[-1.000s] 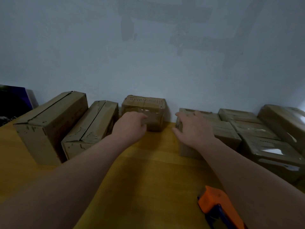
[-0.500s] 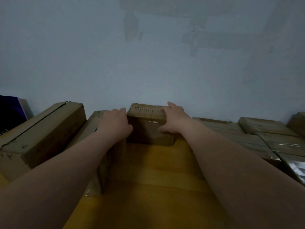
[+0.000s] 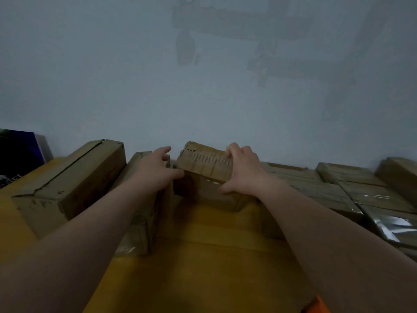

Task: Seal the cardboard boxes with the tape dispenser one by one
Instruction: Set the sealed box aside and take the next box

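Small cardboard box (image 3: 204, 170): corrugated, squat, top edge ragged with torn perforations; held at back centre of yellow wooden table (image 3: 203, 267), close to pale wall (image 3: 135, 75). Left end clasped by left hand (image 3: 158, 169), thumb at front corner, fingers along side. Right end grasped by right hand (image 3: 242, 171), fingers curled over top edge, thumb pressed on front face. Long unsealed boxes (image 3: 67, 184) at left. Taped boxes (image 3: 338, 188) at right, film glossy. Orange dispenser corner (image 3: 316, 306) seen at bottom edge.
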Demonstrator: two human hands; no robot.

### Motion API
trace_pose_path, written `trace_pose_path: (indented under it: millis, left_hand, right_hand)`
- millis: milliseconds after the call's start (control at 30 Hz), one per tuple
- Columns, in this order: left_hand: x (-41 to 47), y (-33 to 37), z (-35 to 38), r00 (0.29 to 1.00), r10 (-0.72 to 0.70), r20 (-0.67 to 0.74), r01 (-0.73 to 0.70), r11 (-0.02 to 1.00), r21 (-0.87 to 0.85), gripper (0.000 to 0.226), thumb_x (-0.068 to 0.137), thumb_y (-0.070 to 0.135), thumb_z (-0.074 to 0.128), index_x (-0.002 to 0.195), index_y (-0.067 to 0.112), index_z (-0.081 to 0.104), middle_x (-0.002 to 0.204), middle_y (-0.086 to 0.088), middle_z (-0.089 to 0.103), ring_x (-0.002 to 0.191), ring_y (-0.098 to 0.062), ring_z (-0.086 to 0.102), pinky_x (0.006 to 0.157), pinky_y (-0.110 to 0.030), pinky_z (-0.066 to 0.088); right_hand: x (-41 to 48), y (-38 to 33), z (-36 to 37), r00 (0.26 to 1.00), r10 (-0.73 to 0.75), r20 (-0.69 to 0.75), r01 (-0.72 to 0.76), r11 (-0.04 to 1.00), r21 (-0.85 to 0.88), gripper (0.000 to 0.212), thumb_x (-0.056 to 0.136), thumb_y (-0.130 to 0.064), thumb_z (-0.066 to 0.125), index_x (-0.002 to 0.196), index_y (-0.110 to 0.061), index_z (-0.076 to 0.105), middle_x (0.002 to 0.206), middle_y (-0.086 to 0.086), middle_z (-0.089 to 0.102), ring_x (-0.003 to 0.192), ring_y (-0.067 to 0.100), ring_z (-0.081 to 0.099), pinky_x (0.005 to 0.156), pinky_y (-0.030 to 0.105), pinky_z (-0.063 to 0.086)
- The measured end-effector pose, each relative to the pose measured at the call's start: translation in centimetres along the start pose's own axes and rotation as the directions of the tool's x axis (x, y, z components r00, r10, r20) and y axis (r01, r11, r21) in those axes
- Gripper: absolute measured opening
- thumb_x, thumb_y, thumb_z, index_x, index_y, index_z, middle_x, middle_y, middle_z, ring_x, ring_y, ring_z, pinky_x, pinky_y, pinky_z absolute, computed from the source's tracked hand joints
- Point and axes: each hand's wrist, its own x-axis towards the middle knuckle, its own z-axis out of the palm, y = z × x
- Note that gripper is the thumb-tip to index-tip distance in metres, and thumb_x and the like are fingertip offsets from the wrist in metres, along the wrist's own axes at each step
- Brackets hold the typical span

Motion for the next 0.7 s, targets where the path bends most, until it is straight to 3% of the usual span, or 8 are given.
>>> trace_pose_path:
  millis: [133,300,400,467,600,700]
  left_hand:
    - [-3.8,1.5,-1.1,0.997,0.008,0.078,0.011,0.969,-0.246,0.071,0.088,0.033,0.064,0.149,0.025,0.028,0.149,-0.008,0.034,0.132,-0.025,0.037,0.094,-0.032,0.036]
    - [-10.3,2.7,-1.4,0.994,0.059,0.087,-0.036,0.967,-0.254,0.061,0.088,0.04,0.061,0.143,0.037,0.036,0.139,0.002,0.045,0.118,-0.015,0.045,0.094,-0.032,0.037]
    - [-14.8,2.5,-0.8,0.989,0.04,0.146,-0.01,0.979,-0.202,0.046,0.09,0.036,0.06,0.134,0.037,0.049,0.121,0.007,0.05,0.098,-0.007,0.051,0.075,-0.024,0.042]
    - [-17.5,2.1,-0.1,0.985,0.031,0.167,-0.003,0.986,-0.165,0.039,0.091,0.033,0.059,0.129,0.037,0.053,0.119,0.006,0.05,0.095,-0.007,0.051,0.068,-0.022,0.041]
    - [-21.3,1.3,1.7,0.985,0.01,0.171,0.006,0.996,-0.09,0.035,0.092,0.031,0.058,0.127,0.036,0.055,0.12,0.004,0.051,0.105,-0.016,0.052,0.086,-0.034,0.049]
    - [-22.7,1.0,2.7,0.988,0.066,0.141,-0.068,0.998,0.013,0.039,0.094,0.028,0.055,0.133,0.033,0.052,0.121,0.007,0.046,0.114,-0.015,0.045,0.1,-0.038,0.042]
  right_hand:
    - [-5.5,-1.7,-2.5,0.999,-0.02,0.039,0.017,0.998,0.066,0.111,0.058,-0.038,0.085,0.143,-0.039,0.015,0.131,0.0,0.03,0.119,0.019,0.034,0.087,0.032,0.041]
    - [-14.1,-3.5,-4.3,0.987,-0.115,0.112,0.103,0.989,0.11,0.112,0.062,-0.045,0.083,0.148,-0.039,0.011,0.132,-0.005,0.029,0.121,0.014,0.031,0.09,0.028,0.035]
    - [-18.7,-3.7,-4.6,0.985,-0.128,0.116,0.112,0.985,0.134,0.114,0.06,-0.05,0.082,0.148,-0.041,0.011,0.138,-0.007,0.029,0.127,0.013,0.029,0.098,0.029,0.033]
    - [-21.4,-3.7,-4.3,0.984,-0.135,0.112,0.119,0.983,0.141,0.114,0.061,-0.051,0.082,0.148,-0.041,0.01,0.138,-0.008,0.028,0.127,0.012,0.027,0.099,0.03,0.033]
    - [-25.5,-3.1,-3.2,0.98,-0.153,0.124,0.136,0.982,0.13,0.112,0.064,-0.051,0.08,0.15,-0.038,0.009,0.144,-0.009,0.025,0.133,0.014,0.021,0.106,0.035,0.028]
    - [-27.5,-2.0,-2.9,0.989,-0.114,0.096,0.094,0.977,0.19,0.109,0.065,-0.06,0.076,0.15,-0.038,0.012,0.15,-0.01,0.022,0.138,0.015,0.019,0.111,0.038,0.024]
